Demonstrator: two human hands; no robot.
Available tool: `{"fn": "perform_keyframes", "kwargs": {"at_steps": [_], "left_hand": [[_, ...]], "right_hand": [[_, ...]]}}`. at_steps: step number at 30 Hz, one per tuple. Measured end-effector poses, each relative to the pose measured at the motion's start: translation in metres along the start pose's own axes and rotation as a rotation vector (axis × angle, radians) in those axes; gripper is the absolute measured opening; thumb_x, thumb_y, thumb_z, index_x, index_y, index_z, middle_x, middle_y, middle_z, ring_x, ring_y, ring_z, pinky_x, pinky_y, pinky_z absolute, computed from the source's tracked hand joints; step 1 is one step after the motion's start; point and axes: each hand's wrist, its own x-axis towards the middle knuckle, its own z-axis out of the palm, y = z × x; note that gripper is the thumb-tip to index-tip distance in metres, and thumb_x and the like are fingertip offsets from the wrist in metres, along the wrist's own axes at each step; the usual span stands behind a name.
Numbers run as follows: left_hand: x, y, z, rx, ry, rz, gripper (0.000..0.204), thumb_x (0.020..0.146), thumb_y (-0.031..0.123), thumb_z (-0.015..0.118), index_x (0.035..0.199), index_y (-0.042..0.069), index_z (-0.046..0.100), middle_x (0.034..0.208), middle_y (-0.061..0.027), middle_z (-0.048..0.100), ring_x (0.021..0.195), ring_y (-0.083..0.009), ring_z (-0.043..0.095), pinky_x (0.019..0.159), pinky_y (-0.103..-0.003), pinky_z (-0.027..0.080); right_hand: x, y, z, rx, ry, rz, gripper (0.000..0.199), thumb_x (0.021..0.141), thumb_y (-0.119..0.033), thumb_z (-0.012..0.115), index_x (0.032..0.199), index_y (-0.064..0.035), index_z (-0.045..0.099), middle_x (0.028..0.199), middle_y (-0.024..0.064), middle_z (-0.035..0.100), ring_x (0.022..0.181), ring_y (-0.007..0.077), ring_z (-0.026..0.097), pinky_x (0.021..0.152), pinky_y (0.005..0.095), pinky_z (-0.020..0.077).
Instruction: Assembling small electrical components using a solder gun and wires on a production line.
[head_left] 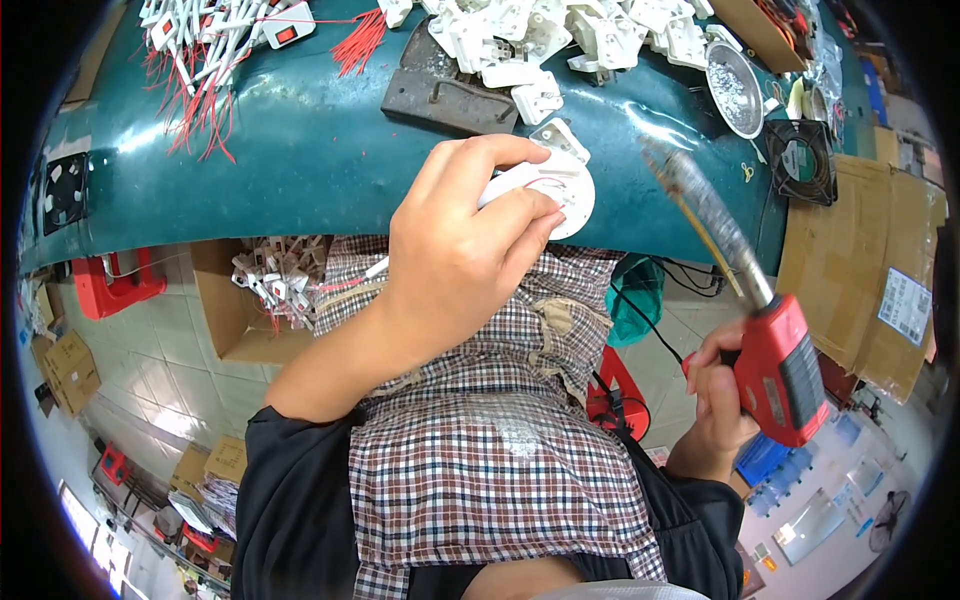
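Observation:
My left hand [470,220] is closed on a white round plastic housing [577,212] at the table's near edge. Thin red wire shows inside the housing, beside the fingertips. Just beyond it lies a white plastic plug part [562,140], close to or touching the housing; I cannot tell which. On the right, my right hand [722,395] grips a red and black soldering gun [785,372]. Its long metal barrel points up and to the left, the dark tip over the table's edge, apart from the housing. The barrel is slightly blurred.
The green table [300,180] carries a dark metal block [440,95], a heap of white plug parts [610,35], red-wired white pieces [200,50] and a metal bowl [735,92]. A small black fan [800,165] sits right. Below left, an open carton [225,310] holds similar pieces.

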Motion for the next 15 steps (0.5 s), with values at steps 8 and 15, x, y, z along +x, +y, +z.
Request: {"fn": "perform_keyframes", "kwargs": {"at_steps": [8,15], "left_hand": [[-0.001,-0.001,0.001,0.009,0.001,0.008,0.016,0.071,0.004,0.084,0.084,0.007,0.075,0.111,-0.0082,0.070,0.092,-0.0261,0.064,0.074,-0.035,0.052],[-0.001,-0.001,0.001,0.001,-0.002,0.004,0.015,0.072,0.004,0.084,0.084,0.007,0.074,0.111,-0.0080,0.069,0.094,-0.0263,0.064,0.074,-0.035,0.052]], "right_hand": [[-0.004,-0.001,-0.027,-0.341,-0.252,0.062,0.021,0.070,-0.009,0.075,0.088,0.0007,0.067,0.079,0.0133,0.067,0.065,0.0260,0.066,0.063,0.0333,0.0513],[0.006,0.005,-0.019,-0.327,-0.333,-0.048,0.021,0.067,0.002,0.075,0.085,0.0008,0.065,0.076,0.0118,0.064,0.064,0.0246,0.065,0.061,0.0307,0.0500]]}}
